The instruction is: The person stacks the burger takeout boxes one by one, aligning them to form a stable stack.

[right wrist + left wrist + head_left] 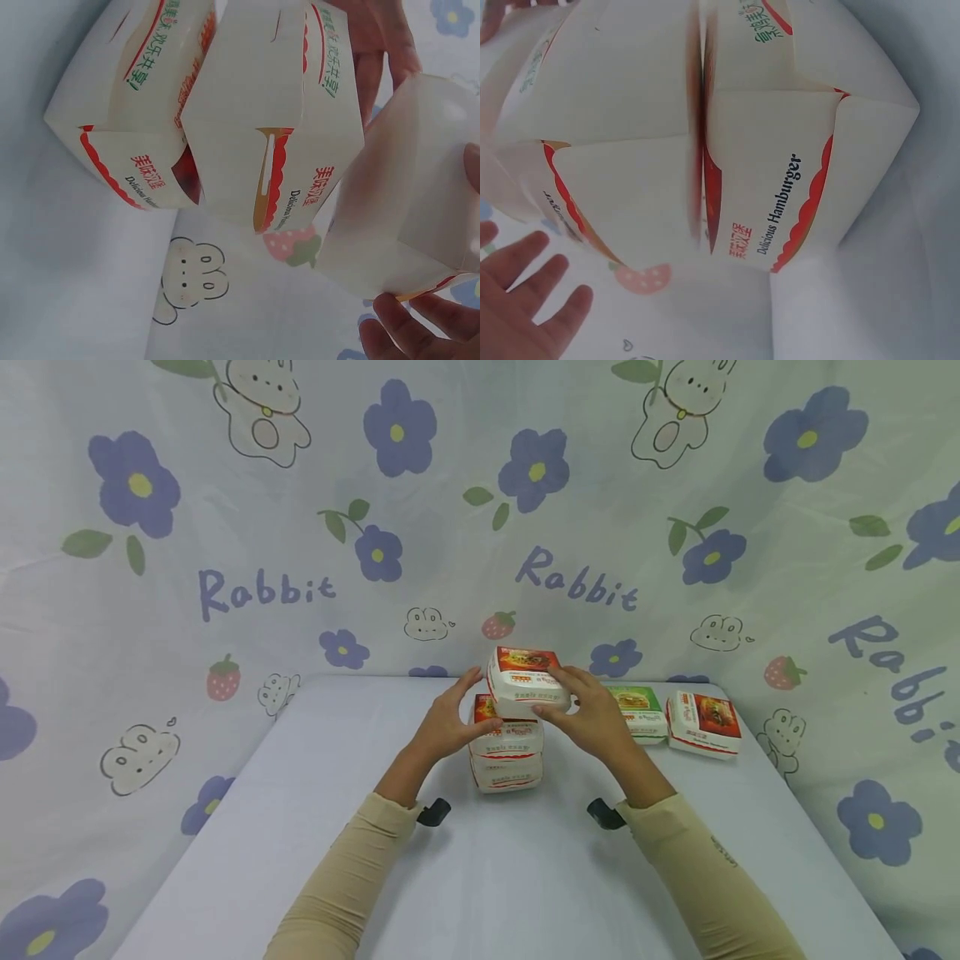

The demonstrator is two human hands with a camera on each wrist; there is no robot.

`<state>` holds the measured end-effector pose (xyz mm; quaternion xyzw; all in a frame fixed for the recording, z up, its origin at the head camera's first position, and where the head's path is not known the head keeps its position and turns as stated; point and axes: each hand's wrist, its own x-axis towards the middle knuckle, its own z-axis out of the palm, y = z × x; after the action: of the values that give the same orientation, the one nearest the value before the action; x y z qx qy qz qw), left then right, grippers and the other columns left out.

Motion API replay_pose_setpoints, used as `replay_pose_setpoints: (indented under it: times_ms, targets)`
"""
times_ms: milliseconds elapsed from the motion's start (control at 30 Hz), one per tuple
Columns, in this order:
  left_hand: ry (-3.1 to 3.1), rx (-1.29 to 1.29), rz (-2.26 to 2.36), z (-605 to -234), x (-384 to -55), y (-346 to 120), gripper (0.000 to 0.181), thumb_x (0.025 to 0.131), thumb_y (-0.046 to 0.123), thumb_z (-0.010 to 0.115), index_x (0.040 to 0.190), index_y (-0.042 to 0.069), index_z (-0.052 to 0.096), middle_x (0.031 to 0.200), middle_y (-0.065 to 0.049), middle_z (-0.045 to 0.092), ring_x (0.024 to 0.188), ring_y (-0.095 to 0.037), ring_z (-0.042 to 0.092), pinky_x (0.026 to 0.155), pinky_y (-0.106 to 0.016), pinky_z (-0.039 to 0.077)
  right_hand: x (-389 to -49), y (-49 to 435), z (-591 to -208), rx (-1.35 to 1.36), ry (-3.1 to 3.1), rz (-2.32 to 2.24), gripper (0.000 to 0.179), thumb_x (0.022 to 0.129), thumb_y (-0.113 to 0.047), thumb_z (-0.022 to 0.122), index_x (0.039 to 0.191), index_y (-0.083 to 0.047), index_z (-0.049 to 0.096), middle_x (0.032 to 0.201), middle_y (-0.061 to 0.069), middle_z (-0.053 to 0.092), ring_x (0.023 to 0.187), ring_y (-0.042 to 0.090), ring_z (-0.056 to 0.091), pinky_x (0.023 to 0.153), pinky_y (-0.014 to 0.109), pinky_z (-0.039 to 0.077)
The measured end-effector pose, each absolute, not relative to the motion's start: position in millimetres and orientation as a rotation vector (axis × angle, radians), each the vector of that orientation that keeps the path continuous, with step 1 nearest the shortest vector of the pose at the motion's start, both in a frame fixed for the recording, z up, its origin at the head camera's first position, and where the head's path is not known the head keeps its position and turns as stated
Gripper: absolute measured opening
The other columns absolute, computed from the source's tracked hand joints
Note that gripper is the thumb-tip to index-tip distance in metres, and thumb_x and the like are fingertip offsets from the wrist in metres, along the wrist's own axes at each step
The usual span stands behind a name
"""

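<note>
Two white hamburger boxes form a stack mid-table: an upper box on a lower box. Above them, slightly to the right, my right hand grips a third hamburger box with a red burger picture on its lid. In the right wrist view, the thumb and fingertips are on this held box. My left hand is at the stack's left side, thumb near the upper box's front. Its fingers are spread and extended in the left wrist view, apart from the boxes.
Right of the stack, a green-topped burger box lies beside another red-and-white box, close to the table's right edge. Behind the white table hangs a rabbit-and-flower curtain.
</note>
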<state>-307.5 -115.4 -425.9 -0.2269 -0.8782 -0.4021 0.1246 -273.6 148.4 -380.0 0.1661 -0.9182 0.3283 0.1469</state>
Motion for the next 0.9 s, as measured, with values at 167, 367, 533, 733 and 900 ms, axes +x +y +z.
replay_pose_setpoints:
  times_ms: [167,367,533,733,900]
  targets:
    - [-2.560,-0.653,-1.180,-425.7,-306.9,-114.7,0.099,0.075,0.069,0.069,0.155,0.030,0.025,0.153,0.002,0.038,0.142,-0.025,0.030,0.107,-0.060,0.030,-272.4,147.1,-381.1,0.491,-2.630,0.936,0.080,0.081,-0.055,0.072,0.149,-0.026,0.042,0.149,0.007,0.040,0.128,0.032,0.045,0.089,0.045,0.052]
    - [-2.553,-0.666,-1.196,-425.5,-305.0,-114.6,0.098,0.075,0.067,0.070,0.155,0.030,0.026,0.153,0.006,0.037,0.142,-0.024,0.030,0.107,-0.061,0.029,-270.8,145.3,-382.1,0.492,-2.630,0.929,0.081,0.081,-0.057,0.072,0.149,-0.027,0.042,0.150,0.007,0.039,0.128,0.032,0.045,0.090,0.045,0.052]
    - [-2.552,-0.690,-1.223,-425.8,-303.4,-115.3,0.094,0.075,0.066,0.071,0.153,0.040,0.025,0.153,0.009,0.035,0.140,-0.023,0.033,0.104,-0.061,0.034,-268.2,143.0,-382.6,0.487,-2.647,0.918,0.082,0.080,-0.059,0.071,0.150,-0.027,0.041,0.151,0.008,0.038,0.128,0.034,0.045,0.090,0.047,0.052]
    - [-2.556,-0.696,-1.252,-425.6,-301.5,-117.3,0.095,0.074,0.067,0.071,0.152,0.041,0.024,0.154,0.007,0.035,0.137,-0.027,0.037,0.102,-0.060,0.037,-265.1,140.6,-383.0,0.490,-2.654,0.891,0.082,0.081,-0.061,0.069,0.150,-0.028,0.040,0.151,0.008,0.038,0.128,0.035,0.046,0.090,0.051,0.051]
    - [-2.569,-0.698,-1.250,-426.6,-301.9,-120.0,0.095,0.074,0.066,0.072,0.152,0.043,0.023,0.153,0.005,0.036,0.134,-0.033,0.041,0.099,-0.062,0.040,-263.2,139.4,-383.2,0.499,-2.663,0.868,0.082,0.081,-0.062,0.068,0.150,-0.029,0.039,0.151,0.008,0.037,0.131,0.037,0.043,0.093,0.055,0.048]
